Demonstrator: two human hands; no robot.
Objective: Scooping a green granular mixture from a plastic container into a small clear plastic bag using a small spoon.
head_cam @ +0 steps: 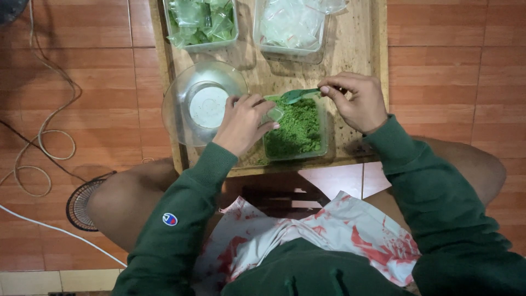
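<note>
Seen from above, our left hand point(244, 121) pinches a small clear bag point(273, 114) over a clear tub of green powder point(297, 130) on a low wooden table point(357, 44). Our right hand point(357, 100) grips a green spoon point(298, 95), its bowl above the tub's far edge. A glass bowl point(186, 96) sits just left; two tubs of filled bags point(203, 23) stand beyond.

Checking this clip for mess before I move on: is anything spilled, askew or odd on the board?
Little stands out. Green specks are scattered on the wooden board beside the tub of green powder, mostly on its right. The left hand holds a small clear bag over the tub; the right hand holds a green spoon. The containers sit upright.
</note>
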